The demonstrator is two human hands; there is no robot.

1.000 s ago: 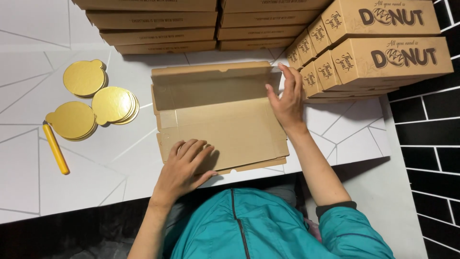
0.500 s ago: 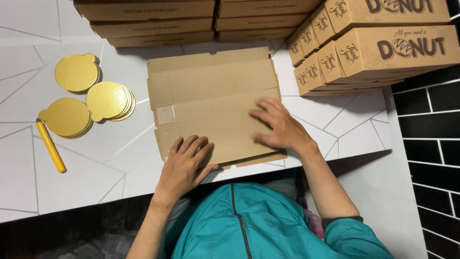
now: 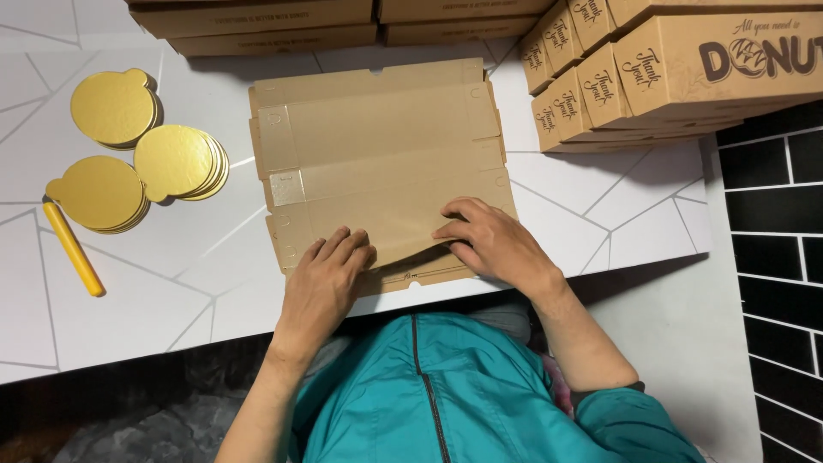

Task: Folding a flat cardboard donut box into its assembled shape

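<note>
A flat brown cardboard box blank (image 3: 381,163) lies on the white table (image 3: 154,291), its creased panels running left to right. My left hand (image 3: 330,274) presses flat on the blank's near left corner, fingers together. My right hand (image 3: 489,240) rests on the near right part, its fingers curled under the edge of a panel that lifts slightly off the bottom flap.
Stacks of round gold cake boards (image 3: 141,159) and a yellow stick-shaped tool (image 3: 73,249) lie at the left. Folded printed brown boxes (image 3: 677,69) are stacked at the right, and flat stacks of cardboard (image 3: 257,21) line the far edge. A black tiled wall (image 3: 776,231) stands right.
My right hand has come from the blank's far right corner down to the near right edge and slipped its fingers under a panel. My left hand stayed on the near left corner.
</note>
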